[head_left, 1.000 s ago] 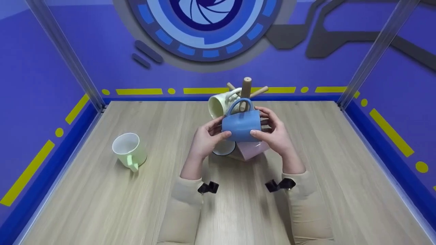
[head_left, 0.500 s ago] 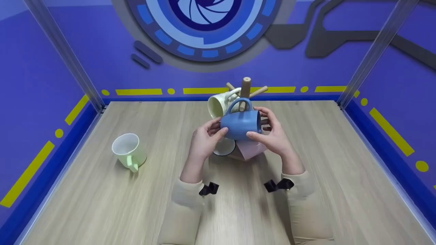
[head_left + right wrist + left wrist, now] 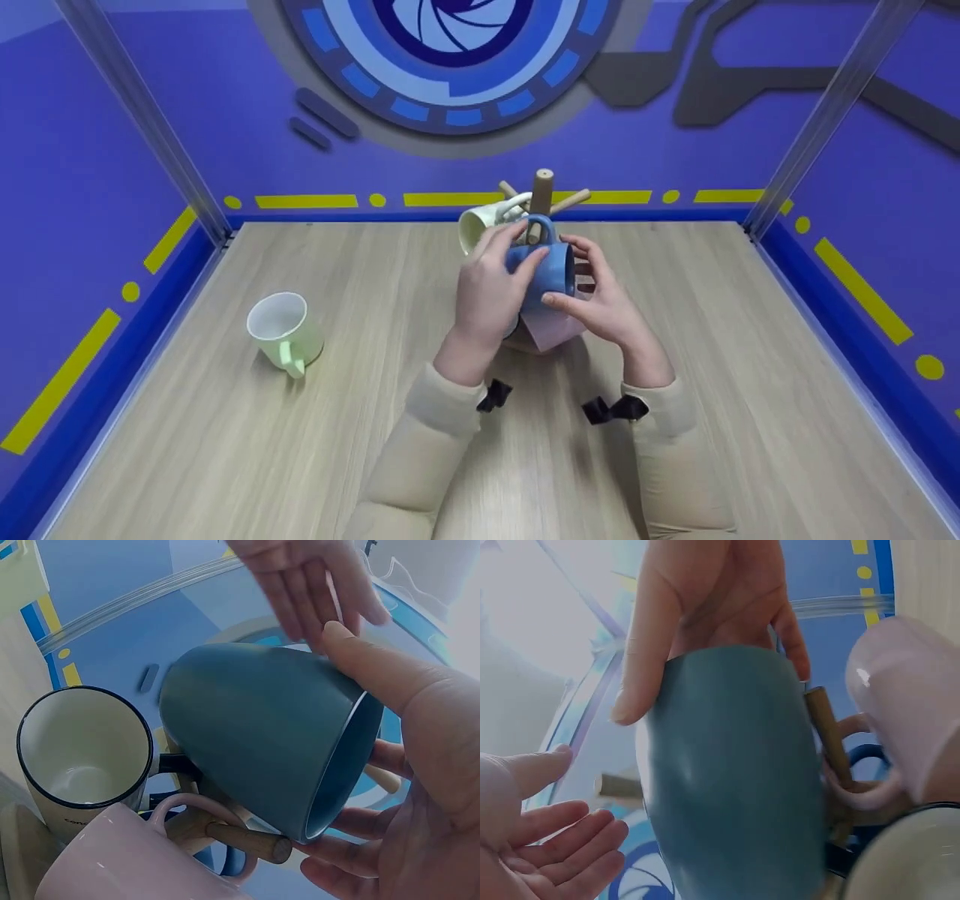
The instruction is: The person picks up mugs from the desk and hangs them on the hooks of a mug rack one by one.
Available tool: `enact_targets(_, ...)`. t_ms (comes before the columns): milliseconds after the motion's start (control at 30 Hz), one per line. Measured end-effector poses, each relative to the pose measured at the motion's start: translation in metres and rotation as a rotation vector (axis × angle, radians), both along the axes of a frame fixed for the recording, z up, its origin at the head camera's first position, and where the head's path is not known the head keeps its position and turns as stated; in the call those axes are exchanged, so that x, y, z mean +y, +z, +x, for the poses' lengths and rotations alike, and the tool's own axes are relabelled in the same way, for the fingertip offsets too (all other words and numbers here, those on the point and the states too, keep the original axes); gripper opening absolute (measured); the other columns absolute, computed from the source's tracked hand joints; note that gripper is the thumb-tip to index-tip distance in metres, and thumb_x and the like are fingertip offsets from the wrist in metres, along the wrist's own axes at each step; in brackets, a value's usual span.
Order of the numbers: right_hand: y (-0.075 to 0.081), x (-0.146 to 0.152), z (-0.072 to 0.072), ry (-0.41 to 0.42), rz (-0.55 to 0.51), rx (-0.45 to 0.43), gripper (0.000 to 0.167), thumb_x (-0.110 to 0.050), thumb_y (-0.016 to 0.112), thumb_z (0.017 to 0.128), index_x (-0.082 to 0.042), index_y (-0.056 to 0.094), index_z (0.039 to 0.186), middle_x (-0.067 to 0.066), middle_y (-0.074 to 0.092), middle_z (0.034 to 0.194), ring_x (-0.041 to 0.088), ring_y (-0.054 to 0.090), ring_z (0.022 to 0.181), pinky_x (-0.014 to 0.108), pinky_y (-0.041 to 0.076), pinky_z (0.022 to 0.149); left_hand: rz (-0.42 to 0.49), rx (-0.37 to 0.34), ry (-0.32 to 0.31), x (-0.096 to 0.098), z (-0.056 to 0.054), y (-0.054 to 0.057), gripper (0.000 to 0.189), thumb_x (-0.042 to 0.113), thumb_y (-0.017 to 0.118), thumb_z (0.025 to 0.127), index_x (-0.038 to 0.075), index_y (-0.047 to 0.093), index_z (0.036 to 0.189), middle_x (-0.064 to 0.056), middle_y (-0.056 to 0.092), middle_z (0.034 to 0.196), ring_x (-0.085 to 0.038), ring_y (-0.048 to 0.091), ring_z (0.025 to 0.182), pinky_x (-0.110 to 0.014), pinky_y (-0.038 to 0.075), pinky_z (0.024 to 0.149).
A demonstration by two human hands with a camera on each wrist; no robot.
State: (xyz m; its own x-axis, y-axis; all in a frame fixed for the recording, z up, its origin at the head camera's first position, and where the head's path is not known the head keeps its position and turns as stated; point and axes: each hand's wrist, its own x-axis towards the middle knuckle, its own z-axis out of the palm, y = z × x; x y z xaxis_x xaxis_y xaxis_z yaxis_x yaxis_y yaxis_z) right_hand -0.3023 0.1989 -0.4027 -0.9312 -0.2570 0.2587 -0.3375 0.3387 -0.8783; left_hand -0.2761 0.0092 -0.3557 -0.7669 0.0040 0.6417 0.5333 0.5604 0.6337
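A blue mug (image 3: 551, 277) lies sideways in front of a wooden mug tree (image 3: 542, 195), its handle loop up and overlapping a peg in the head view. My right hand (image 3: 604, 300) holds it at the rim end, thumb on the near side and fingers behind. Close above the mug's base end is my left hand (image 3: 491, 289), its fingers extended; the left wrist view shows a gap between those fingers (image 3: 577, 840) and the mug. Below hangs a pink mug (image 3: 135, 855), with a peg through its handle. Beside it is a white mug with a dark rim (image 3: 82, 746), mostly hidden in the head view.
A cream mug (image 3: 472, 225) hangs on the tree's left side, partly behind my left hand. Further left, a light green mug (image 3: 296, 337) stands upright on the wooden table (image 3: 225, 450). Blue panels (image 3: 847, 195) enclose the table's back and sides.
My left hand has let go of the blue mug's base end and moved right and up, over the mug towards its handle. The right hand stays at the rim end, nearly still.
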Motion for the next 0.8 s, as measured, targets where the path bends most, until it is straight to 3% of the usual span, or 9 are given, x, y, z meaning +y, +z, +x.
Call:
enact_targets(100, 0.000, -0.001, 0.000, 0.014, -0.017, -0.001, 0.085, -0.016, 0.081, 0.088, -0.018, 0.033, 0.158, 0.018, 0.039, 0.154, 0.041, 0.052, 0.129, 0.062, 0.047, 0.107, -0.084, 0.032, 0.025, 0.008, -0.008, 0.007, 0.031, 0.025, 0.076, 0.095, 0.005, 0.073, 0.119, -0.009, 0.071, 0.119, -0.019, 0.072, 0.110, -0.027, 0.059, 0.097)
enact_targets(233, 0.002, 0.001, -0.003, 0.043, -0.075, -0.002, 0.081, -0.010, 0.075, 0.092, -0.016, 0.031, 0.160, 0.019, 0.039, 0.155, 0.040, 0.049, 0.135, 0.061, 0.044, 0.110, -0.115, 0.043, 0.054, 0.013, -0.015, 0.010, 0.017, 0.020, 0.075, 0.096, 0.007, 0.076, 0.106, -0.007, 0.071, 0.109, -0.018, 0.071, 0.103, -0.025, 0.059, 0.094)
enact_targets(367, 0.005, 0.007, -0.011, -0.035, -0.174, -0.010, 0.059, -0.013, 0.061, 0.102, -0.008, 0.038, 0.157, 0.020, 0.051, 0.150, 0.030, 0.054, 0.133, 0.047, 0.047, 0.110, -0.086, 0.064, 0.058, 0.015, -0.018, 0.009, 0.013, 0.016, 0.076, 0.094, 0.006, 0.077, 0.102, -0.007, 0.072, 0.104, -0.020, 0.072, 0.103, -0.025, 0.059, 0.095)
enact_targets(467, 0.010, 0.010, -0.026, -0.146, -0.314, -0.056, 0.046, -0.023, 0.056, 0.107, -0.003, 0.051, 0.148, 0.011, 0.067, 0.135, 0.018, 0.065, 0.119, 0.032, 0.054, 0.101, -0.067, 0.080, 0.053, 0.016, -0.019, 0.008, 0.013, 0.016, 0.077, 0.093, 0.005, 0.078, 0.101, -0.007, 0.072, 0.101, -0.019, 0.073, 0.099, -0.024, 0.059, 0.093)
enact_targets(567, 0.017, 0.011, -0.043, -0.194, -0.506, -0.118, 0.045, -0.028, 0.057, 0.106, 0.001, 0.056, 0.142, 0.000, 0.077, 0.114, 0.011, 0.073, 0.103, 0.024, 0.059, 0.090, -0.049, 0.082, 0.049, 0.016, -0.020, 0.006, 0.012, 0.015, 0.077, 0.093, 0.005, 0.078, 0.100, -0.007, 0.072, 0.099, -0.018, 0.073, 0.096, -0.021, 0.059, 0.090)
enact_targets(667, 0.025, 0.010, -0.058, -0.165, -0.684, -0.176, 0.049, -0.024, 0.061, 0.104, 0.004, 0.053, 0.143, -0.004, 0.079, 0.103, 0.010, 0.076, 0.096, 0.022, 0.060, 0.087, -0.037, 0.075, 0.041, 0.017, -0.019, 0.005, 0.012, 0.015, 0.077, 0.092, 0.005, 0.078, 0.100, -0.007, 0.073, 0.098, -0.017, 0.073, 0.095, -0.021, 0.060, 0.089)
enact_targets(800, 0.036, 0.006, -0.073, -0.092, -0.795, -0.244, 0.056, -0.020, 0.067, 0.100, 0.006, 0.049, 0.146, -0.001, 0.079, 0.106, 0.011, 0.076, 0.098, 0.022, 0.060, 0.088, -0.031, 0.073, 0.040, 0.017, -0.019, 0.007, 0.013, 0.015, 0.078, 0.092, 0.005, 0.078, 0.101, -0.007, 0.073, 0.100, -0.018, 0.073, 0.096, -0.021, 0.060, 0.090)
